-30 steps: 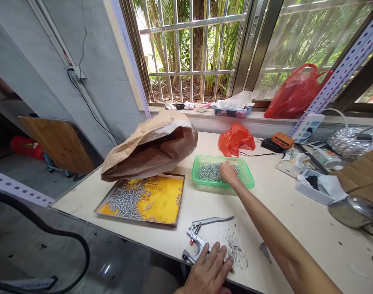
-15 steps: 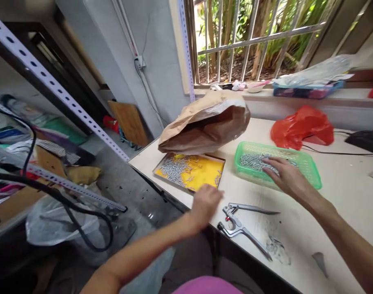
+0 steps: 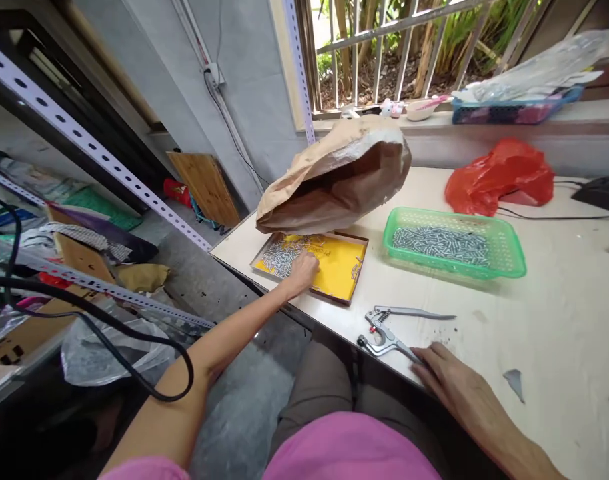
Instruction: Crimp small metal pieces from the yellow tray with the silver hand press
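Note:
My left hand [image 3: 302, 271] reaches into a shallow yellow tray [image 3: 340, 268], its fingers curled down onto the pile of small metal pieces [image 3: 278, 257] there. Whatever the fingers hold is hidden. My right hand [image 3: 451, 379] lies flat on the table near its front edge. Its fingertips touch the lower handle of silver hand pliers [image 3: 385, 333]. A green plastic basket [image 3: 515, 252] with several more metal pieces [image 3: 440, 241] stands behind the pliers, with neither hand near it.
A crumpled brown paper bag [image 3: 334, 173] overhangs the back of the yellow tray. A red plastic bag [image 3: 500, 177] and a black device [image 3: 602, 193] lie farther back. A perforated metal rack [image 3: 84, 140] with a black cable [image 3: 134, 347] stands left.
My right hand left the green basket and came down beside the pliers' handle. My left hand went forward into the yellow tray onto the metal pieces. The view turned left.

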### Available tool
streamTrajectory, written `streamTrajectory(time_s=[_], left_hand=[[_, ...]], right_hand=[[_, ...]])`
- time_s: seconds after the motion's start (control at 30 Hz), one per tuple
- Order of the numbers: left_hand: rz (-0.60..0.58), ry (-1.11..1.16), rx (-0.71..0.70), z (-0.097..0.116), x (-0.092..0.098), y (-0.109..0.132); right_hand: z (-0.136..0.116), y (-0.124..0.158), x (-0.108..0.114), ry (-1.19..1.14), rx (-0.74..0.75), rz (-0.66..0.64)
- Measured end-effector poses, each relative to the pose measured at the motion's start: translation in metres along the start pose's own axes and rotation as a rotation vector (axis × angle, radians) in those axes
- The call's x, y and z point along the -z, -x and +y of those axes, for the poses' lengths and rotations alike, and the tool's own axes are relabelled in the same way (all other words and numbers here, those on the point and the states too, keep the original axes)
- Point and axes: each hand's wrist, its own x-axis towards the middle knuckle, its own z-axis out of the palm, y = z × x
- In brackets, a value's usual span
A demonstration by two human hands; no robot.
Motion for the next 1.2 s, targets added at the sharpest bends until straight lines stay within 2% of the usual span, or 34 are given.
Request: streamTrajectory(time_s=[0.1, 0.17, 0.27, 0.37, 0.47, 0.63, 0.9, 1.07, 1.2], left_hand=[[0.005, 0.061, -0.031, 0.01, 0.011, 0.006], [-0.033, 0.297, -0.025, 0.026, 0.016, 0.019], [-0.264, 0.787, 0.067, 0.06, 0.011, 0.049], [-0.447, 0.97, 0.147, 0.089, -0.005, 0.075], [-0.491, 0.974, 0.157, 0.103, -0.022, 0.086], [-0.541, 0.898, 0.164, 0.104, -0.034, 0.085], [-0.677, 0.842, 0.193, 0.102, -0.031, 0.08], [-0.731, 0.843, 0.179, 0.102, -0.029, 0.075], [-0.753, 0.854, 0.18, 0.104, -0.027, 0.074]], right_hand=[[-0.003, -0.005, 0.005, 0.06, 0.002, -0.031], [-0.003, -0.008, 0.007, 0.113, 0.01, -0.034], [-0.001, -0.013, 0.009, 0.225, -0.001, -0.024], [0.002, -0.016, 0.013, 0.324, -0.003, -0.014], [0.005, -0.016, 0.016, 0.364, -0.011, -0.016], [0.004, -0.016, 0.018, 0.379, -0.008, 0.008], [0.003, -0.017, 0.023, 0.345, -0.012, -0.025], [0.022, -0.035, 0.04, 0.344, 0.032, -0.019], [0.039, -0.055, 0.044, 0.364, 0.007, -0.136]])
